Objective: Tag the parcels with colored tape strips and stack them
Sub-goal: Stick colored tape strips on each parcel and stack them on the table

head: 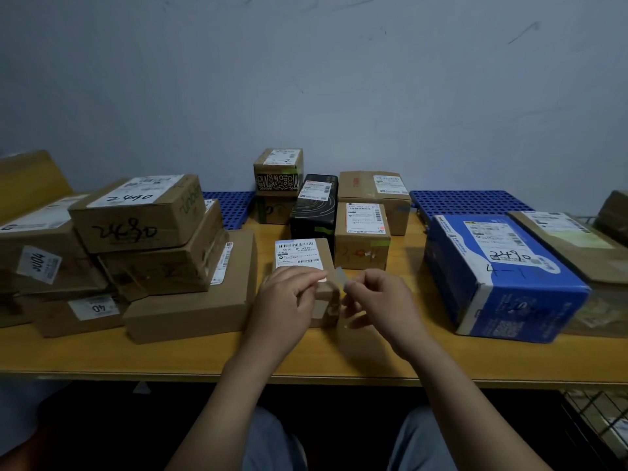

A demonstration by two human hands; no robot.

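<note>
Left hand [289, 297] and right hand [379, 300] each pinch one end of a pale tape strip [339, 275] above a small parcel [302, 254] on the bench [339, 355].

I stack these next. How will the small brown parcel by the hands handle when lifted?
The small brown parcel is compact, square-edged cardboard, so it is probably stiff and light. It sits flat on the table, so it is unlikely to tip. Its taped front may be slightly slick.

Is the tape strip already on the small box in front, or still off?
Off, it seems: the left hand and right hand pinch the tape strip over the small box. Contact at one end: cannot tell.
</note>
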